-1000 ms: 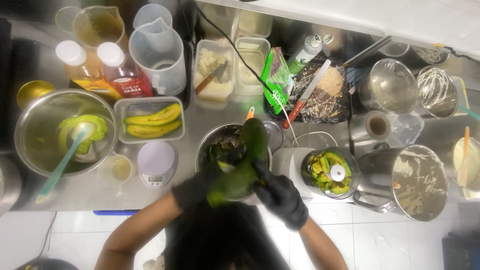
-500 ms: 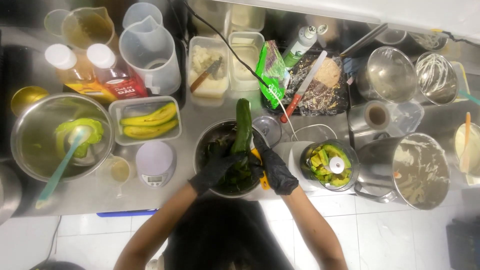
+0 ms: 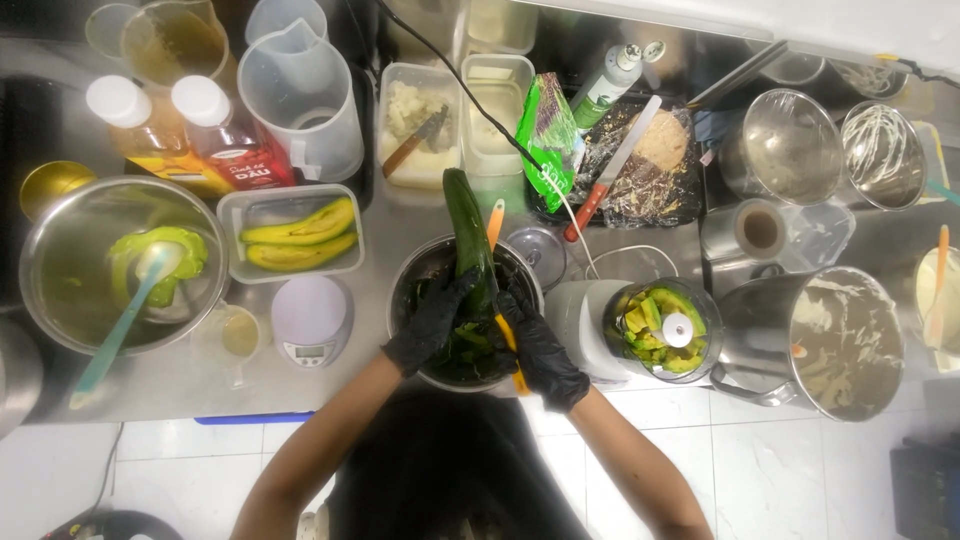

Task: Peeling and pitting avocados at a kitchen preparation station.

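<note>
Both my hands wear black gloves and meet over a steel bowl (image 3: 415, 268) of dark green peelings at the counter's front. My left hand (image 3: 432, 322) grips the near end of a long dark green cucumber (image 3: 466, 228) that points away from me. My right hand (image 3: 540, 345) holds an orange-handled peeler (image 3: 497, 228) against the cucumber's right side. The lower part of the cucumber is hidden by my fingers.
A food processor bowl (image 3: 660, 325) of green chunks stands right of the bowl, a small scale (image 3: 310, 318) to its left. Further left are a tub of peeled bananas (image 3: 292, 232) and a big bowl (image 3: 70, 250) with green paste and a spatula. Jugs, bottles, tubs crowd the back.
The cucumber swung from lying diagonally in front of me to pointing straight away over the bowl. Both hands closed in together around its near end, and the orange peeler now lies along it.
</note>
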